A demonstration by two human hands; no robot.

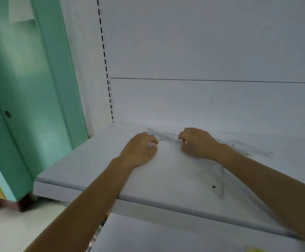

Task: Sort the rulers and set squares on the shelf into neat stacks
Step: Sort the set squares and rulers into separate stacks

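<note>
**Head view: both hands curled over clear rulers on the white shelf**

Head camera looks down at a green door (pixel 30 106) on the far left, then a slotted upright (pixel 105 60) at the edge of the white back panel. The shelf (pixel 86 164) runs rightward from there.

The left hand (pixel 140 150) rests knuckles-up on the shelf. Its fingers are tucked under and point toward the middle. Whether they pinch something clear cannot be told through the blur.

Between the two hands, toward the back panel, lie transparent rulers (pixel 166 136). They show only as a smear of dark graduation marks.

The right hand (pixel 197 142) faces the left one with its fingers curled the same way, at the near edge of those marks. Its grip also cannot be told.

Nearer the front edge, partly under the right forearm, a clear set square (pixel 210 179) lies flat, with a small dark hole near its corner. Further right, another streak of ruler markings (pixel 248 150) trails along the shelf.
</note>
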